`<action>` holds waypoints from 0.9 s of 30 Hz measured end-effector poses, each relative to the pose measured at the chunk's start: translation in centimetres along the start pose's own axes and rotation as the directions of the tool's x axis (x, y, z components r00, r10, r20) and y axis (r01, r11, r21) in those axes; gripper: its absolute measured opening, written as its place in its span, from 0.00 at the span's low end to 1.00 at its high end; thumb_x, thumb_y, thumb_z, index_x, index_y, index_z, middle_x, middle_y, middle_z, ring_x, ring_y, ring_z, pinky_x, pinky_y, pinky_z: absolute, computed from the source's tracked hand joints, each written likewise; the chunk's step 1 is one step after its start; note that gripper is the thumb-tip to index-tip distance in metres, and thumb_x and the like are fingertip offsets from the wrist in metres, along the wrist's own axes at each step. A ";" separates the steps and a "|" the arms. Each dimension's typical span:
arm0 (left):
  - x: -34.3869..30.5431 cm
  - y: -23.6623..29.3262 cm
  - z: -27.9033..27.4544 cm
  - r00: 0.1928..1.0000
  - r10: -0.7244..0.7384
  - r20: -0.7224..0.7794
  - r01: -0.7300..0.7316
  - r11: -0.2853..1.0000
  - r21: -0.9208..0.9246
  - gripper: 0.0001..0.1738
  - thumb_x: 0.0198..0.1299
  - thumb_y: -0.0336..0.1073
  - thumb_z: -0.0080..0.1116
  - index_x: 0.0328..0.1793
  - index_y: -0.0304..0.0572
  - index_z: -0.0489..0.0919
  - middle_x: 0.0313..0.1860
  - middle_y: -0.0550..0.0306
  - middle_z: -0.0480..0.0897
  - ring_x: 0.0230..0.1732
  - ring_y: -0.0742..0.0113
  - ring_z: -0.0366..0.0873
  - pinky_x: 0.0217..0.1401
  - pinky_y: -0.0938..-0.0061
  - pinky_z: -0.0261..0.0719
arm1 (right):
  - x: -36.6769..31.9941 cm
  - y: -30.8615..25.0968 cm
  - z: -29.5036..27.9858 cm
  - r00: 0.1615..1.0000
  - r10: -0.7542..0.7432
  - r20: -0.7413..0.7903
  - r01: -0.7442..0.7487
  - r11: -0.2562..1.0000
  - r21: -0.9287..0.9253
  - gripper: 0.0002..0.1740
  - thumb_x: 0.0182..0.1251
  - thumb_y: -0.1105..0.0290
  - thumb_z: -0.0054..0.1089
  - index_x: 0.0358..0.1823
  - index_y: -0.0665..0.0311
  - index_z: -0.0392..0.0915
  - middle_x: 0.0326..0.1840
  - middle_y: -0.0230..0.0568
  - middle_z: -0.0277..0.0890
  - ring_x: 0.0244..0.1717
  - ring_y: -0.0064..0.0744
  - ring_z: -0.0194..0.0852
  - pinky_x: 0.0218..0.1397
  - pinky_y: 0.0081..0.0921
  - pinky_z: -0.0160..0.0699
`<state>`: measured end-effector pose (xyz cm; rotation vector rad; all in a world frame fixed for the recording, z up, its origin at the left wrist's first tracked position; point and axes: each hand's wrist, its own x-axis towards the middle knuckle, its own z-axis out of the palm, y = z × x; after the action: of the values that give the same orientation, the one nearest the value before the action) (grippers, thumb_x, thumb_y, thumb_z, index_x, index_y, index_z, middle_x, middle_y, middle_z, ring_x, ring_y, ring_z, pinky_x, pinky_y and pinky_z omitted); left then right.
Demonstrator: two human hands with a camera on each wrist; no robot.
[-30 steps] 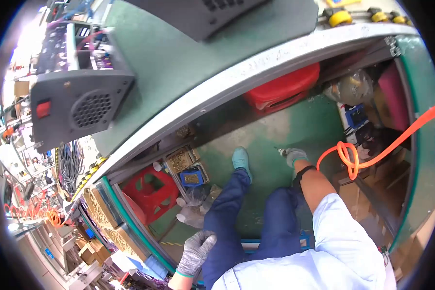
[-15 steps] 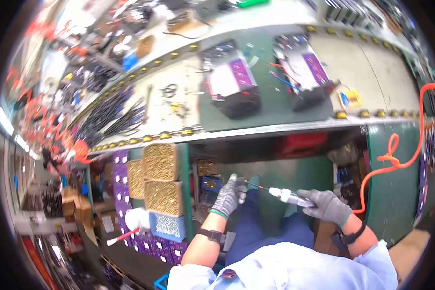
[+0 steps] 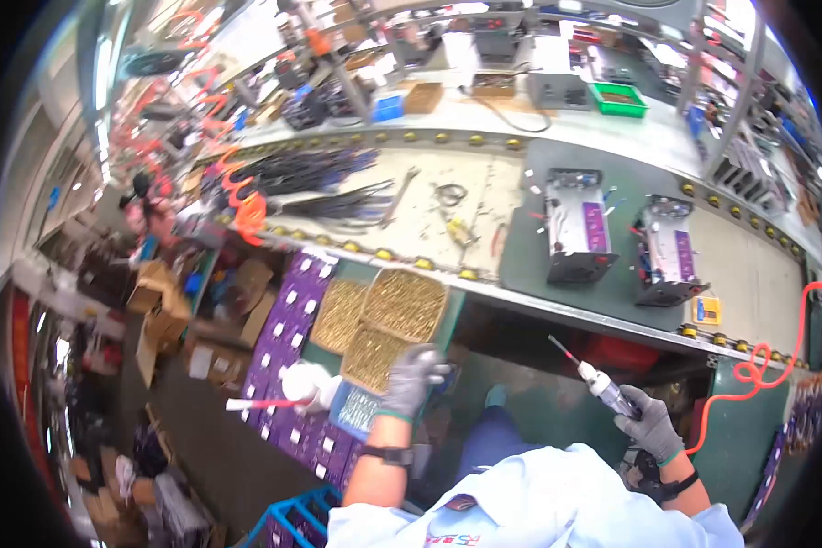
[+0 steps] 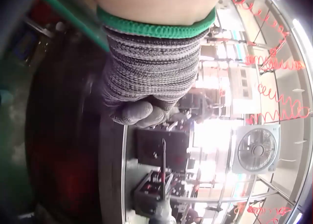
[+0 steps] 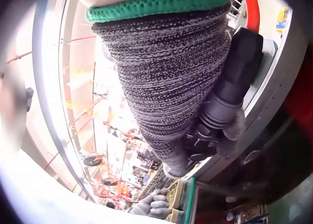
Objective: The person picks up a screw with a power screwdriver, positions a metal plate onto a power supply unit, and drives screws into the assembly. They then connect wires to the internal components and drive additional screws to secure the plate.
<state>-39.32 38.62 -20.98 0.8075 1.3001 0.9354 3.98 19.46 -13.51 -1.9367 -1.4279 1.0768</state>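
My gloved right hand (image 3: 650, 424) grips an air screwdriver (image 3: 603, 387), its long bit pointing up and away to the left. In the right wrist view the tool's dark body (image 5: 227, 92) lies along the palm, an orange hose (image 5: 250, 9) near its rear end. My gloved left hand (image 3: 413, 382) is over the right edge of a bin of brass-coloured screws (image 3: 373, 356). Its fingers (image 4: 139, 114) are curled in the left wrist view, with nothing seen sticking out; the palm is hidden. The driver's bit (image 4: 163, 170) shows beyond them.
More screw bins (image 3: 405, 306), a blue bin of silver parts (image 3: 356, 408) and a white bottle (image 3: 309, 385) stand on the left. Two open device cases (image 3: 577, 228) sit on the green-matted bench. The coiled orange hose (image 3: 751, 370) hangs at right. Black cables (image 3: 338, 201) lie on the bench.
The right hand rose from low near the floor with the screwdriver, then moved right. The left hand rose, was near the bit, then went left to the bins. The view turned towards the bench.
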 end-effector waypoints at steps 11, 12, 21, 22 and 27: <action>18.8 4.3 -23.0 0.808 -0.013 -0.589 0.066 0.996 0.068 0.22 0.72 0.54 0.62 0.33 0.46 0.76 0.20 0.62 0.73 0.13 0.71 0.68 0.11 0.76 0.61 | 8.3 4.6 3.8 0.803 0.482 -0.351 -0.191 0.765 0.615 0.29 0.66 0.69 0.68 0.68 0.63 0.73 0.44 0.33 0.81 0.26 0.17 0.76 0.25 0.18 0.74; 20.0 4.3 -23.6 0.777 -0.082 -0.625 0.160 0.985 0.069 0.22 0.71 0.55 0.62 0.35 0.46 0.76 0.21 0.61 0.73 0.13 0.70 0.68 0.11 0.75 0.61 | 9.3 4.5 3.6 0.801 0.487 -0.347 -0.200 0.765 0.612 0.29 0.66 0.69 0.68 0.68 0.63 0.73 0.44 0.33 0.81 0.26 0.17 0.76 0.25 0.18 0.74; 8.9 5.5 -20.8 0.734 -0.095 -0.673 0.071 0.996 -0.062 0.09 0.73 0.41 0.61 0.49 0.46 0.78 0.28 0.58 0.79 0.15 0.72 0.72 0.10 0.77 0.68 | 26.3 14.6 3.4 0.835 0.350 -0.424 -0.222 0.920 0.323 0.26 0.71 0.65 0.66 0.68 0.61 0.74 0.46 0.37 0.82 0.41 0.28 0.78 0.44 0.30 0.81; 6.2 5.3 -20.5 0.736 -0.109 -0.668 0.135 0.991 -0.013 0.11 0.74 0.43 0.61 0.48 0.44 0.78 0.26 0.60 0.79 0.14 0.75 0.72 0.10 0.77 0.67 | 28.0 16.1 3.3 0.849 0.298 -0.437 -0.179 0.939 0.293 0.27 0.69 0.68 0.67 0.69 0.60 0.74 0.50 0.39 0.83 0.45 0.30 0.80 0.50 0.31 0.81; -5.0 0.1 -19.0 0.666 -0.124 -0.735 0.235 0.971 0.050 0.11 0.72 0.41 0.62 0.46 0.40 0.81 0.27 0.62 0.79 0.17 0.75 0.74 0.17 0.78 0.72 | 30.9 18.5 2.7 0.877 0.181 -0.445 -0.210 0.977 -0.017 0.34 0.70 0.68 0.68 0.76 0.62 0.67 0.62 0.46 0.81 0.59 0.39 0.80 0.67 0.33 0.74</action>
<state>-58.33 33.73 -20.87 0.3782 2.1305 1.0545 16.09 42.50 -38.58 -2.2306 -1.0421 0.6115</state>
